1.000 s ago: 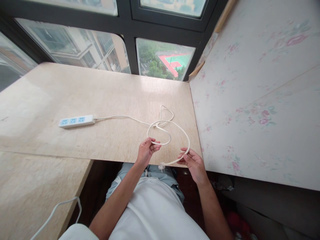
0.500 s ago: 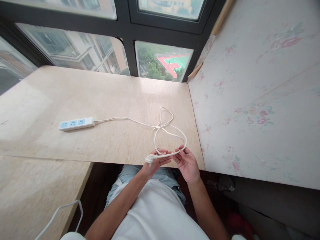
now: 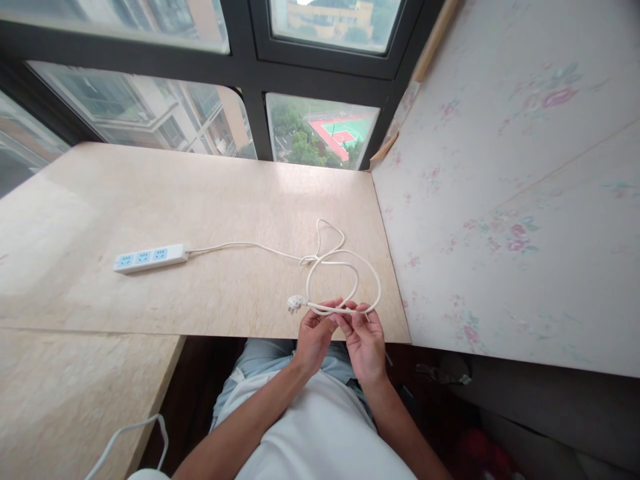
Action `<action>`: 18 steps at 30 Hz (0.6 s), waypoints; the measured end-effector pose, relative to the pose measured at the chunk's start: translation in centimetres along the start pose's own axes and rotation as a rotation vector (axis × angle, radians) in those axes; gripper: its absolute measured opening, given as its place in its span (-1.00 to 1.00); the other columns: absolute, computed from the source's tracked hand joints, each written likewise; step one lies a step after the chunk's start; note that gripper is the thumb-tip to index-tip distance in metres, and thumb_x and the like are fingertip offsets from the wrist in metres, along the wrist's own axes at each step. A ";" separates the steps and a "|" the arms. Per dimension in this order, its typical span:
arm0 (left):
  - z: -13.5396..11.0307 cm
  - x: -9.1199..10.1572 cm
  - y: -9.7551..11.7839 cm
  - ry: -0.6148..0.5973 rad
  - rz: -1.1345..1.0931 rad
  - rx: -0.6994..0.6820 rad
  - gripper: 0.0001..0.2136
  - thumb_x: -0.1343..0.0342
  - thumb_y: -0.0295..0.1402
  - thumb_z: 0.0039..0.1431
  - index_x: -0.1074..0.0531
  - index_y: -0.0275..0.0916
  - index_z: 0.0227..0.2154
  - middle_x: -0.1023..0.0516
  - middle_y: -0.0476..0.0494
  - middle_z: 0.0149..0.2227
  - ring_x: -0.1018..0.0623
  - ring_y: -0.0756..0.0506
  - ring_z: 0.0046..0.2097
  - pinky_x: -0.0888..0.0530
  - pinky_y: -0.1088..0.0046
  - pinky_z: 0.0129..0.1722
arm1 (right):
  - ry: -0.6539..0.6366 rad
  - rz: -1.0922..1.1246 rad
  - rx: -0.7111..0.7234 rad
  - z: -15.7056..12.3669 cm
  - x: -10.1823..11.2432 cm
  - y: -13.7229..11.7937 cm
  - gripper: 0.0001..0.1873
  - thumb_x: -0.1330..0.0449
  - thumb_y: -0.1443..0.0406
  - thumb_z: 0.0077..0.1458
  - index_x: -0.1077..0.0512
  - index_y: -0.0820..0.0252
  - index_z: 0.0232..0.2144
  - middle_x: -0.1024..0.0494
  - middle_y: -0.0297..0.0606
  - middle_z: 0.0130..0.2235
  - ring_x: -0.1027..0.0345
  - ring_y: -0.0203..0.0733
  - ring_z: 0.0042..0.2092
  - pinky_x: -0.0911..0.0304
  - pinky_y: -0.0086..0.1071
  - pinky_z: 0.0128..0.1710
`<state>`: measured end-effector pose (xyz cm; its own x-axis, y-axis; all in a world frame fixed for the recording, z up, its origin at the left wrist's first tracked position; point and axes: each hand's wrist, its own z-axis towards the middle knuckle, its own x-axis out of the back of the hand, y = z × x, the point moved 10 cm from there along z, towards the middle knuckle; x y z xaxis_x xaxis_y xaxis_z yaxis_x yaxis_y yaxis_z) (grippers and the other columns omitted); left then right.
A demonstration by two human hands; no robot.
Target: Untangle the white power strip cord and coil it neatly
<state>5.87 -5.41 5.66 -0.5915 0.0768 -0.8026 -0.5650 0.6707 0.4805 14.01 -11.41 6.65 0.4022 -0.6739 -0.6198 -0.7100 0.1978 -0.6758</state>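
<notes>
I can't make out which strand sits under which finger: where the two thumbs nearly meet, the fingertips cover parts of the cord (image 3: 316,258). The left hand (image 3: 314,340) pinches it between thumb and fingers, and the right hand (image 3: 366,340) pinches it just beside, at three o'clock of the left. I can't tell whether the plug (image 3: 295,304), at nine o'clock from the fingertips, touches the desk (image 3: 225,213) or hangs above it. At my seven o'clock a second white cord (image 3: 125,427) and a rounded white thing (image 3: 149,475) are cut off by the frame; a red shape (image 3: 483,453) at five o'clock is lost in shadow.

The cord is smooth, white and round, looping toward twelve o'clock and crossing itself before it runs to the power strip (image 3: 150,259), a long white bar with three pale blue socket faces, between nine and ten o'clock from the hands. The desk is pale, mottled and slightly glossy; the wall (image 3: 475,167) carries faded pink flowers.

The desk's near edge passes by the hands. The wall closes in at the right hand's three o'clock, and the dark window frame (image 3: 245,73) bounds the far side. I see the widest stretch of desk toward ten o'clock.
</notes>
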 end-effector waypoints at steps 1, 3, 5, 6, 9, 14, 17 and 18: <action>0.0 0.2 0.3 0.008 -0.020 0.004 -0.75 -0.30 -0.51 -0.07 -0.54 -0.28 -0.26 -0.55 -0.24 -0.07 -0.51 -0.17 0.02 -0.37 0.27 0.08 | 0.023 0.011 0.011 0.0 0.3 0.3 -0.55 -0.37 0.30 -0.09 -0.21 0.25 -0.23 -0.42 -0.25 -0.09 -0.42 -0.23 -0.07 -0.44 -0.32 -0.04; 0.1 0.6 0.9 0.026 -0.077 0.010 -0.72 -0.29 -0.53 -0.08 -0.52 -0.29 -0.22 -0.55 -0.26 -0.08 -0.48 -0.18 0.06 -0.35 0.28 0.10 | 0.057 0.028 0.017 -0.1 0.7 1.1 -0.53 -0.38 0.30 -0.12 -0.21 0.25 -0.24 -0.43 -0.26 -0.12 -0.42 -0.25 -0.07 -0.43 -0.31 -0.02; 0.4 1.1 1.4 0.049 -0.137 0.019 -0.69 -0.28 -0.49 -0.05 -0.49 -0.29 -0.17 -0.53 -0.28 -0.06 -0.48 -0.17 0.07 -0.34 0.28 0.11 | 0.080 0.034 0.006 -0.1 1.0 2.1 -0.52 -0.39 0.30 -0.13 -0.22 0.25 -0.24 -0.43 -0.24 -0.11 -0.41 -0.25 -0.05 -0.41 -0.32 0.00; 0.5 1.5 1.6 0.069 -0.159 0.021 -0.69 -0.27 -0.45 -0.02 -0.47 -0.30 -0.15 -0.53 -0.29 -0.06 -0.49 -0.17 0.05 -0.35 0.27 0.10 | 0.090 0.032 -0.004 -0.2 1.1 2.6 -0.53 -0.40 0.30 -0.13 -0.23 0.25 -0.24 -0.43 -0.23 -0.10 -0.40 -0.24 -0.04 -0.41 -0.32 0.01; 1.0 2.7 2.5 0.150 -0.178 -0.004 -0.71 -0.22 -0.33 0.10 -0.44 -0.34 -0.14 -0.55 -0.31 -0.13 -0.53 -0.14 -0.02 -0.37 0.28 0.07 | 0.097 0.011 -0.032 -0.6 1.2 4.0 -0.57 -0.40 0.31 -0.15 -0.29 0.29 -0.27 -0.43 -0.19 -0.07 -0.38 -0.24 0.00 -0.37 -0.35 0.05; 1.2 2.8 4.4 0.131 -0.079 -0.096 -0.71 -0.20 -0.22 0.14 -0.41 -0.31 -0.17 -0.48 -0.09 -0.45 -0.54 -0.05 -0.31 -0.46 0.39 -0.23 | 0.050 -0.054 -0.161 -1.2 1.1 6.0 -0.61 -0.43 0.33 -0.21 -0.39 0.33 -0.32 -0.45 -0.16 -0.10 -0.40 -0.24 -0.08 -0.37 -0.34 0.01; 1.1 2.4 5.0 0.086 -0.113 -0.100 -0.76 -0.20 -0.22 0.14 -0.39 -0.30 -0.26 -0.24 0.08 -0.60 -0.34 0.08 -0.54 -0.35 0.52 -0.45 | -0.013 -0.063 -0.204 -1.0 0.8 5.8 -0.62 -0.42 0.30 -0.19 -0.40 0.32 -0.31 -0.47 -0.17 -0.14 -0.41 -0.23 -0.13 -0.39 -0.33 -0.06; 1.1 2.5 5.2 0.084 -0.133 -0.096 -0.77 -0.20 -0.23 0.15 -0.38 -0.30 -0.28 -0.18 0.10 -0.61 -0.26 0.11 -0.57 -0.30 0.55 -0.49 | -0.030 -0.046 -0.189 -0.8 0.7 5.3 -0.63 -0.41 0.29 -0.18 -0.41 0.31 -0.30 -0.47 -0.18 -0.15 -0.41 -0.24 -0.13 -0.39 -0.35 -0.06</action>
<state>2.03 -0.93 5.77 -0.5514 -0.0721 -0.8311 -0.6915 0.5968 0.4070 10.10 -11.42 2.99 0.4515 -0.6571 -0.6036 -0.7855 0.0281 -0.6182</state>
